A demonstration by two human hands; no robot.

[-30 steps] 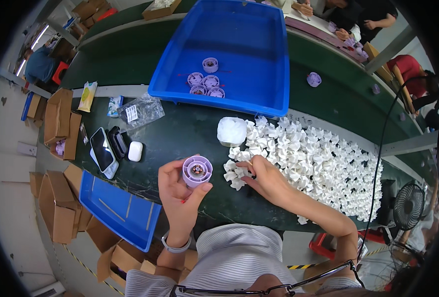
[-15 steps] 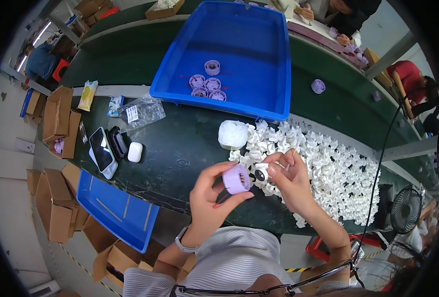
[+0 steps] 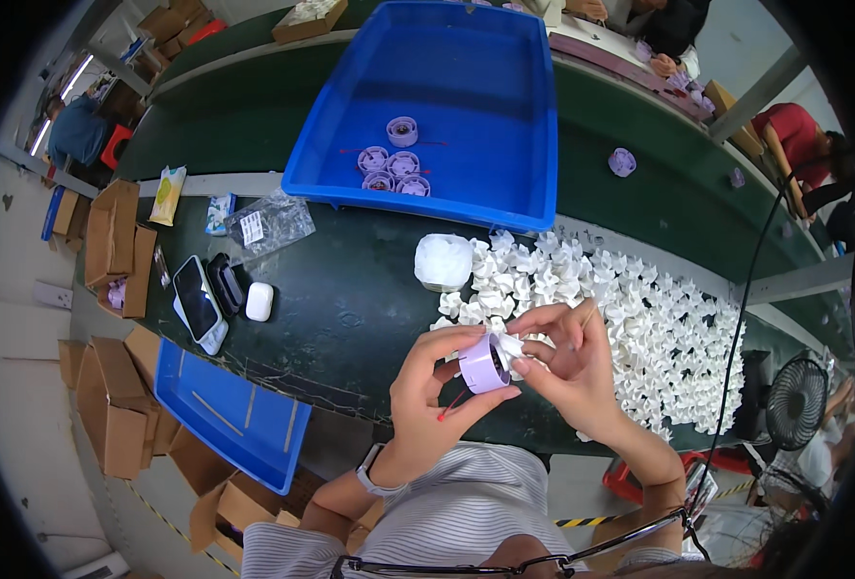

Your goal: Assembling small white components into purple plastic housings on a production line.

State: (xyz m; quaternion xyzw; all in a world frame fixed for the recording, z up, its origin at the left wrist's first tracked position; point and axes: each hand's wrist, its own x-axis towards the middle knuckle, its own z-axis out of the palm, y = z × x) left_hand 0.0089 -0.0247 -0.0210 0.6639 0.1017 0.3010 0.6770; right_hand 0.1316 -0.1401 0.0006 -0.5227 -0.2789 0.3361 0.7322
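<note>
My left hand [image 3: 428, 391] is closed round a lilac round plastic housing [image 3: 483, 366], its open side turned to the right. A thin red wire hangs below it by the palm. My right hand [image 3: 572, 365] pinches a small white fan-like part [image 3: 510, 349] at the housing's open side; the fingers partly cover it, and how deep it sits is hidden. Right of my hands a large spread of small white bladed parts [image 3: 639, 338] covers the table. A white round tub-like thing [image 3: 444, 261] stands just beyond my hands.
A big blue tray [image 3: 447, 87] at the back holds several lilac housings [image 3: 402, 164]. To the left lie a phone [image 3: 199, 301], a black case [image 3: 225, 281], a white earbud case [image 3: 259, 301] and a clear plastic bag [image 3: 278, 227]. A black fan [image 3: 796, 405] stands right; a dark cable hangs before it.
My right hand has brought the white part leftward to the housing's open side. My left hand has shifted slightly right and turned the housing a little.
</note>
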